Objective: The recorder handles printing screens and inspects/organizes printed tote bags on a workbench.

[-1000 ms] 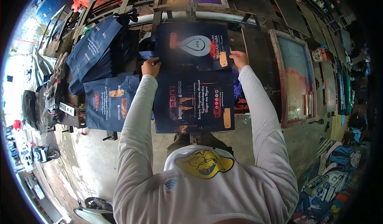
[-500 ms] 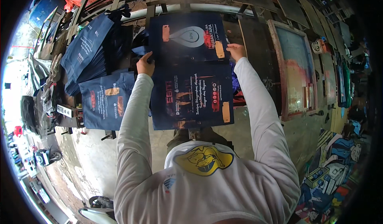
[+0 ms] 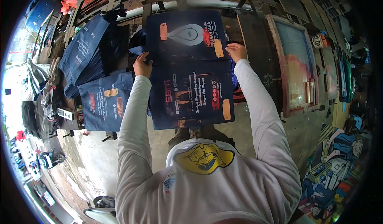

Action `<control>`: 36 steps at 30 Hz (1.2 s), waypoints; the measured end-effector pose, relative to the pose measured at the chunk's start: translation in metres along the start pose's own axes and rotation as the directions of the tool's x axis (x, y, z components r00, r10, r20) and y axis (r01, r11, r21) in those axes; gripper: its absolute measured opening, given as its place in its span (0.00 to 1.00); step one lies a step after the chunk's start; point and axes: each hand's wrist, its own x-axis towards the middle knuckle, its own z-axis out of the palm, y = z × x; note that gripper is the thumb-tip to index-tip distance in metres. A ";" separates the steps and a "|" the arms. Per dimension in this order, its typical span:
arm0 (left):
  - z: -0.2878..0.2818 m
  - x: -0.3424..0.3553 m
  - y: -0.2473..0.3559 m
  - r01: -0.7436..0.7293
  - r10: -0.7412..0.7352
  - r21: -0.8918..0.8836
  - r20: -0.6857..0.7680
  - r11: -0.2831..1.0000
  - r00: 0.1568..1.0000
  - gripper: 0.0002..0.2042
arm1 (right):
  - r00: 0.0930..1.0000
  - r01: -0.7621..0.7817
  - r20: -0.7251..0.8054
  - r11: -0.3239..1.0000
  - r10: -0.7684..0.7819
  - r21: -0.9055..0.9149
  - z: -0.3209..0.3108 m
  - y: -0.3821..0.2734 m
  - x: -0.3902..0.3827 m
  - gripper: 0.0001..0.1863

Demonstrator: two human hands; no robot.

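A dark blue cloth bag (image 3: 159,92) with printed lettering, red patches and strips of tan tape lies flat in front of me. Just beyond it, a dark blue panel (image 3: 159,50) bears a grey drop-shaped emblem and tape; whether the two are one piece I cannot tell. My left hand (image 3: 143,65) is at the left edge where they meet, thumb and forefinger apart. At the right edge of the far panel, my right hand (image 3: 237,52) has its fingertips closed on the border.
A stack of dark blue bags (image 3: 85,48) rests at the left, with another taped, printed bag (image 3: 107,108) nearer me. To the right stands a wooden-framed printing screen (image 3: 297,68) stained red. A small tub (image 3: 319,40) sits beyond its far right corner.
My left hand has shifted slightly left and its fingers have spread. The right hand stays at the right border. The whole view has shifted a little.
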 end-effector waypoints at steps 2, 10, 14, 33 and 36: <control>0.001 -0.004 0.002 0.052 -0.052 0.008 0.010 0.999 0.999 0.20 | 1.000 0.009 -0.019 1.000 -0.010 -0.028 0.002 -0.001 -0.004 0.10; -0.004 -0.010 0.004 0.134 -0.132 -0.038 0.053 0.990 0.990 0.15 | 1.000 0.004 -0.029 1.000 -0.004 0.004 0.001 -0.006 -0.012 0.12; -0.002 -0.010 0.005 0.127 -0.124 -0.073 0.046 0.989 0.991 0.15 | 0.995 0.098 -0.025 0.992 -0.101 -0.084 0.000 0.014 -0.002 0.12; -0.005 -0.027 0.021 -0.282 0.241 0.191 0.208 0.940 0.948 0.12 | 0.704 0.702 0.375 0.668 -0.603 -0.245 0.089 -0.089 -0.084 0.15; -0.009 -0.029 0.024 -0.275 0.216 0.221 0.255 0.936 0.942 0.11 | 0.685 0.728 0.515 0.506 -0.516 -0.462 0.127 -0.094 -0.105 0.24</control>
